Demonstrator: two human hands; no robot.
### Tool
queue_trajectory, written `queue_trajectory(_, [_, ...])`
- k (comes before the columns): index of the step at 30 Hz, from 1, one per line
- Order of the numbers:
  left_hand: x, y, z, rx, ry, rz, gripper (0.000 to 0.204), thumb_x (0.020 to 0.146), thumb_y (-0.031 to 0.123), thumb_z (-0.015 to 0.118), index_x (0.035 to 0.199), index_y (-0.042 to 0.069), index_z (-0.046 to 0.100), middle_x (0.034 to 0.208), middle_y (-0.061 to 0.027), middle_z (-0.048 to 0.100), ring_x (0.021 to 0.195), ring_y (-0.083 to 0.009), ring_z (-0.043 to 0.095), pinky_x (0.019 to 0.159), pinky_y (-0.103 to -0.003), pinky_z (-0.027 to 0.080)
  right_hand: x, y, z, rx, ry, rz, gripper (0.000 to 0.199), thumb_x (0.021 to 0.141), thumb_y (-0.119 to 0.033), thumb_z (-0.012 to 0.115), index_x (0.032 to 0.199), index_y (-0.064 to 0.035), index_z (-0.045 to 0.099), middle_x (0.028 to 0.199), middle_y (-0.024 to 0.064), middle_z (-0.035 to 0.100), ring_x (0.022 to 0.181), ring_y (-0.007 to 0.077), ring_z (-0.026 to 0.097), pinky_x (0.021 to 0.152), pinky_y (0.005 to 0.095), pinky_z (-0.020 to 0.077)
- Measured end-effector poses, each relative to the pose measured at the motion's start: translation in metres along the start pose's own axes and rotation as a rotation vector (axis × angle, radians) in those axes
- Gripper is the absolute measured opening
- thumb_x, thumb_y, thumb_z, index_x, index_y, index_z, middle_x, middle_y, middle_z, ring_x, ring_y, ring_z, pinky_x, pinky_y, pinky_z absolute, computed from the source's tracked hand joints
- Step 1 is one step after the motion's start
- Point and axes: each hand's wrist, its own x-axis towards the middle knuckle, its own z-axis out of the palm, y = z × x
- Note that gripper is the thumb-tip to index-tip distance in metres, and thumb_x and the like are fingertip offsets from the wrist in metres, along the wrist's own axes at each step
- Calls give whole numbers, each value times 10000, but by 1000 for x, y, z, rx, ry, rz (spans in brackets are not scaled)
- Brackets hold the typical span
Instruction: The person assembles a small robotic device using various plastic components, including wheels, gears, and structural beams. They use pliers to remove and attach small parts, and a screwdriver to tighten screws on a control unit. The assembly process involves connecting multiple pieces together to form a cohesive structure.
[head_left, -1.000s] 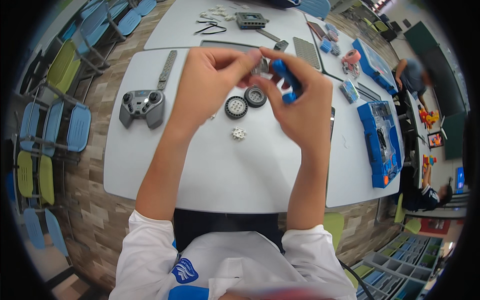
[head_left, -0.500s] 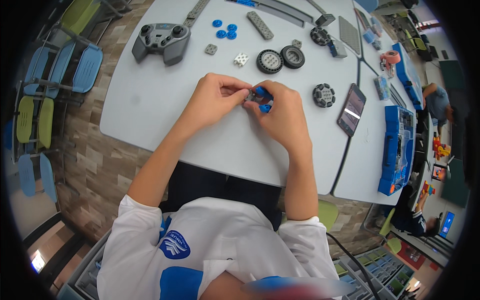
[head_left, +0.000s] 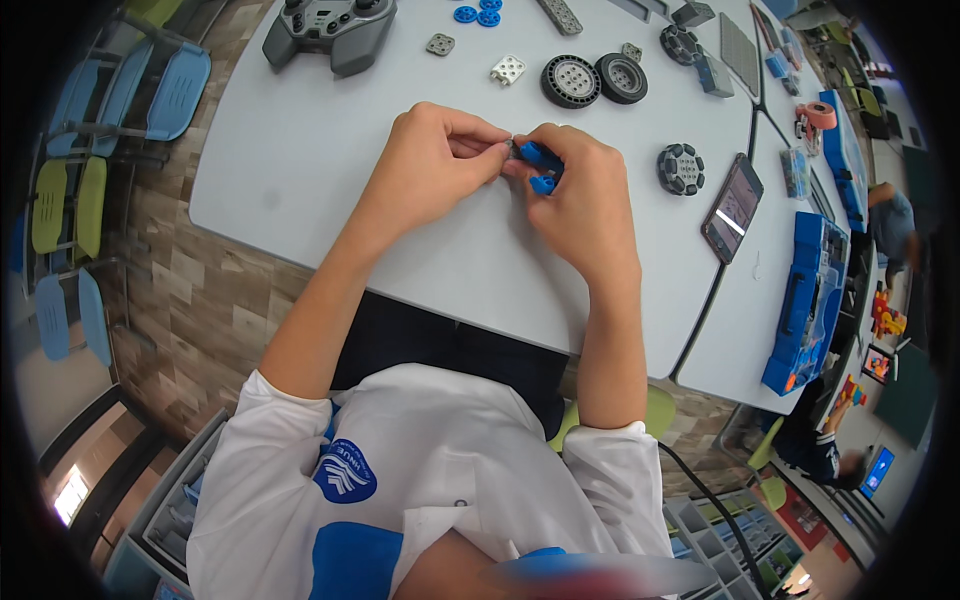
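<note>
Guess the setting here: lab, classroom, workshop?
Probably a robotics classroom or makerspace. Both hands work a small blue part over a white table strewn with black wheels, a grey gamepad controller and blue parts cases. Coloured chairs stand in rows alongside.

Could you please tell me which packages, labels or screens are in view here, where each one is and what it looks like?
Phone: flat on the white table, right of the right hand; dark slab, screen lit.
Blue case: right table edge, beyond the phone; long, closed, black handle.
Clear box: just above the phone; small, see-through.
Shirt badge: on the person's white shirt; blue with white marks.
Monitor: far lower right; small, glowing blue.
</note>
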Motion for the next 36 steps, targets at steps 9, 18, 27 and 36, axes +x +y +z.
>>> queue_trajectory(9, [-1,-5,6,-92,10,-25,188,943,69,741,1038,-83,800,824,-131,802,748,-141,763,719,-275,616,1,1,3,20,15,44,193,797,13,822,967,45,736,806,215,720,679,344,671,665,373,531])
queue_trajectory(18, [-3,-2,6,-37,-29,-21,199,980,27,723,1141,-69,788,926,-138,804,804,-128,760,759,-249,621,2,3,2,43,-4,56,191,796,10,821,959,51,731,813,198,723,713,341,688,690,378,536])
queue_trajectory(27, [5,3,2,-55,-25,-68,192,990,11,714,1148,-73,782,936,-142,803,811,-135,766,750,-253,639,6,2,6,10,5,-1,179,781,31,764,960,29,767,916,190,702,815,406,677,712,455,527])
queue_trajectory(36, [-10,2,1,487,203,232,121,881,125,812,990,93,850,834,-70,704,700,-222,685,664,-362,533,8,-1,8,37,-20,34,230,799,-30,870,981,62,765,928,150,706,777,279,705,713,366,547])
